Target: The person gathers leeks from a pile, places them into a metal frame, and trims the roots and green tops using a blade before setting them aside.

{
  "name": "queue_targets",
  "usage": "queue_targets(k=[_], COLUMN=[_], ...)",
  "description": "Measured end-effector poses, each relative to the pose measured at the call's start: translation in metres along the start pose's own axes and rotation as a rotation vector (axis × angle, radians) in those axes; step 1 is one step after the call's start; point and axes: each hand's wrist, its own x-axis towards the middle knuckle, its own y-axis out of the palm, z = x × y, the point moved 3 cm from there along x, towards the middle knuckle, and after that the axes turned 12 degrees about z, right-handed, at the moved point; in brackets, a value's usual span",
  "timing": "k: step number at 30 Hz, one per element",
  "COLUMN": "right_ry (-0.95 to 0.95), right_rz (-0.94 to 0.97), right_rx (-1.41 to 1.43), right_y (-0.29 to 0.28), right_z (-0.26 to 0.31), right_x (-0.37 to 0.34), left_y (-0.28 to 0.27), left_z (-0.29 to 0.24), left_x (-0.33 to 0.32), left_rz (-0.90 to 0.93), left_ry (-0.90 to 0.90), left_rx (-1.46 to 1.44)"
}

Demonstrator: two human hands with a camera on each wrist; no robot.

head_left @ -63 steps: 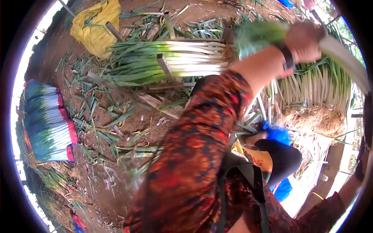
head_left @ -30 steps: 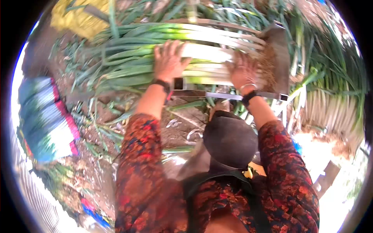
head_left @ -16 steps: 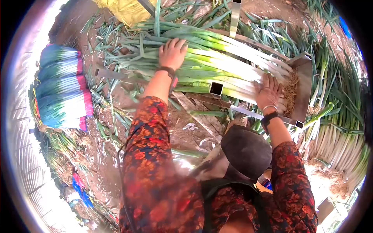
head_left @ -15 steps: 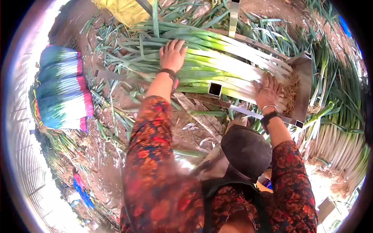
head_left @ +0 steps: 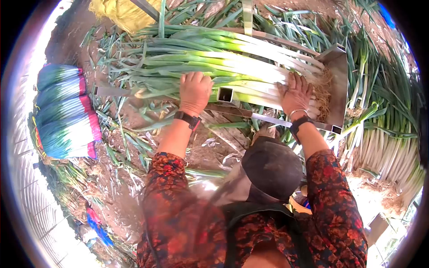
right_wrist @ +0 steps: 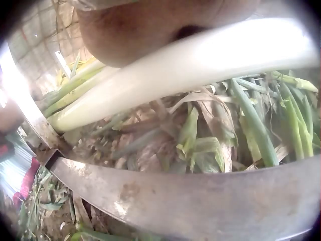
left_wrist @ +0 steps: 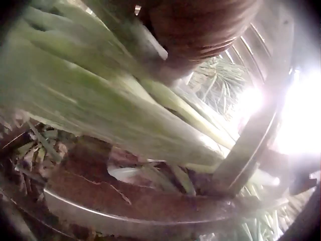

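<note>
Leeks (head_left: 259, 69) lie side by side in a metal rack (head_left: 337, 82), green leaves left and white stems and roots against the end plate at right. My left hand (head_left: 195, 94) is at the near edge of the leaves, fingers bent over them; its fingertips are hidden. In the left wrist view, green leaves (left_wrist: 100, 100) run just below the hand. My right hand (head_left: 296, 94) rests flat on the white stems near the roots, fingers spread and straight. The right wrist view shows a thick white stem (right_wrist: 190, 60) directly under that hand.
Rack posts (head_left: 225, 94) rise at the near side. More leeks (head_left: 384, 152) stand piled at the right. Packed leek bundles (head_left: 67, 111) with red edges lie at left, a yellow sack (head_left: 127, 15) at top left. Loose leaves litter the soil. A dark knee (head_left: 273, 167) is close below the rack.
Both hands have come onto the leeks, after an arm swung across at right. Since half a second ago my left hand has moved toward me, its fingers bending; my right hand stays on the stems.
</note>
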Motion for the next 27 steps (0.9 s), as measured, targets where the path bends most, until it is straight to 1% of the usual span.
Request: queue_targets(k=[3, 6, 7, 9, 10, 12, 14, 16, 17, 18, 19, 21, 23, 24, 27], right_ry=[-0.002, -0.003, 0.010, 0.017, 0.021, 0.018, 0.011, 0.001, -0.005, -0.011, -0.022, -0.027, -0.033, -0.032, -0.040], right_rz=[-0.009, -0.010, -0.025, -0.001, 0.011, 0.000, -0.012, -0.051, -0.060, -0.074, -0.102, -0.103, -0.101, -0.105, -0.091], right_rx=[0.007, 0.007, -0.015, 0.000, 0.008, 0.001, 0.004, 0.014, 0.018, 0.026, 0.037, 0.033, 0.034, 0.039, 0.033], right_y=[0.002, 0.001, 0.003, 0.000, -0.001, 0.002, 0.004, 0.004, 0.003, 0.002, 0.005, 0.003, 0.004, 0.004, 0.003], right_z=[-0.001, -0.001, -0.001, -0.001, -0.001, -0.002, -0.002, -0.002, -0.002, -0.001, -0.002, -0.002, -0.002, -0.002, -0.003], right_x=[0.001, 0.000, 0.002, 0.002, 0.001, 0.001, 0.003, 0.000, -0.001, 0.000, 0.001, 0.001, 0.000, 0.000, -0.002], left_y=[0.011, 0.065, 0.071, 0.087, 0.092, 0.083, 0.073, 0.041, -0.015, -0.015, -0.023, -0.020, 0.028, 0.047, 0.082], left_z=[-0.009, -0.014, -0.018, -0.018, -0.010, -0.001, 0.018, 0.032, 0.005, 0.009, 0.000, -0.009, -0.012, -0.015, -0.014], left_x=[-0.010, -0.069, -0.093, -0.147, -0.168, -0.191, -0.163, -0.095, -0.034, 0.001, 0.033, 0.094, 0.136, 0.145, 0.143], left_rz=[0.219, 0.297, 0.353, 0.551, 0.684, 1.171, 1.286, 0.659, 0.462, 0.326, 0.085, 0.084, 0.057, 0.042, 0.393], left_ry=[-0.371, -0.453, -0.564, -0.613, -0.546, -0.383, -0.241, -0.402, -0.426, -0.315, -0.133, 0.074, 0.215, 0.289, 0.220], left_rx=[-0.360, -0.668, -0.846, -0.903, -0.778, -0.362, -0.072, -0.505, -0.613, -0.682, -0.723, -0.515, -0.358, -0.279, -0.288])
